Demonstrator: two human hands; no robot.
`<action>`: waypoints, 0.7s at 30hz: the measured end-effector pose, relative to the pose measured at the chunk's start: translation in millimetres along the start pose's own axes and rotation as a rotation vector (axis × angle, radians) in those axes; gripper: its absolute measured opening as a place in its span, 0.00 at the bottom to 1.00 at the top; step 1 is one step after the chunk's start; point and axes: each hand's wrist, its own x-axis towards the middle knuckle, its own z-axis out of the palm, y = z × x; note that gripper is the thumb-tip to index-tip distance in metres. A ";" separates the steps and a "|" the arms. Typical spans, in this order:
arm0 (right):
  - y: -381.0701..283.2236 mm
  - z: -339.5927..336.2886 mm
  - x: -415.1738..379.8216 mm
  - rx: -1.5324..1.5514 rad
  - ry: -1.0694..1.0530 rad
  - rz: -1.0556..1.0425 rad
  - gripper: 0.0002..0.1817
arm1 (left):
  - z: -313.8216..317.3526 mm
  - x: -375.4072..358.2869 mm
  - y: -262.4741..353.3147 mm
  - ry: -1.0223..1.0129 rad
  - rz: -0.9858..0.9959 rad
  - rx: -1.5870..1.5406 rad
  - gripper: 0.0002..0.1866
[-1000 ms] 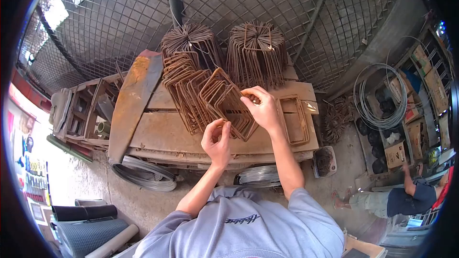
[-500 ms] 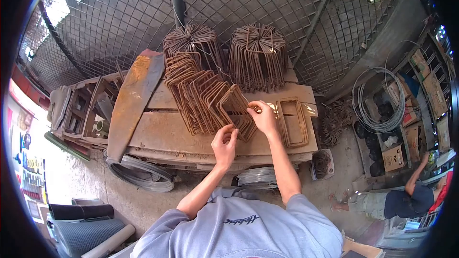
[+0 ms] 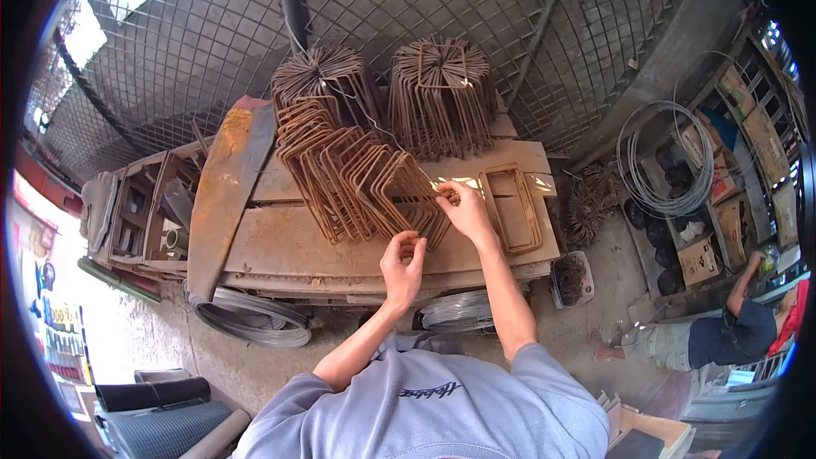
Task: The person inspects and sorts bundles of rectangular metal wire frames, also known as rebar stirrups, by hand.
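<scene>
A leaning row of rusty rectangular steel stirrups [image 3: 344,178] lies across the wooden table [image 3: 280,242]. At the row's right end, my right hand [image 3: 465,211] pinches the upper edge of the last stirrup between thumb and fingers. My left hand [image 3: 401,270] is by the lower corners of the same end, its fingers curled toward the thumb. Whatever those left fingers hold, if anything, is too small to make out. Right of my right hand, a flat stack of narrower rectangular stirrups [image 3: 533,208] rests on the tabletop.
Two round bundles of stirrups, a left one [image 3: 319,68] and a right one [image 3: 442,93], stand at the back against wire mesh [image 3: 382,0]. Wire coils [image 3: 255,320] lie under the table's front edge. Far right are a hanging wire coil [image 3: 665,153] and another person [image 3: 722,340].
The view has shifted slightly, so the table and bundles appear further left. My left hand's fingertips sit a little lower relative to the stirrups; my right hand stays at the row's end.
</scene>
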 end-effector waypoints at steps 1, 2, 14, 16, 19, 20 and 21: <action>-1.1 -6.3 -2.3 -0.003 0.010 0.008 0.13 | 3.1 -2.1 2.5 -0.041 0.017 0.038 0.10; -1.8 -14.2 -3.9 -0.016 0.054 0.002 0.13 | 7.4 -2.1 4.5 -0.075 0.026 0.047 0.09; 47.7 -125.4 -38.8 -0.319 0.412 0.261 0.14 | 100.6 44.2 -11.3 -0.469 -0.144 0.146 0.20; 52.3 -131.0 -44.7 -0.330 0.411 0.306 0.14 | 112.0 50.6 -12.2 -0.480 -0.142 0.174 0.21; 73.3 -130.0 -47.6 -0.326 0.405 0.294 0.11 | 124.7 53.1 -13.5 -0.481 -0.155 0.197 0.21; 80.6 -128.7 -48.7 -0.297 0.413 0.291 0.09 | 127.5 53.0 -14.2 -0.493 -0.124 0.247 0.20; 80.6 -128.4 -49.0 -0.294 0.417 0.294 0.09 | 129.6 52.8 -12.1 -0.504 -0.094 0.298 0.18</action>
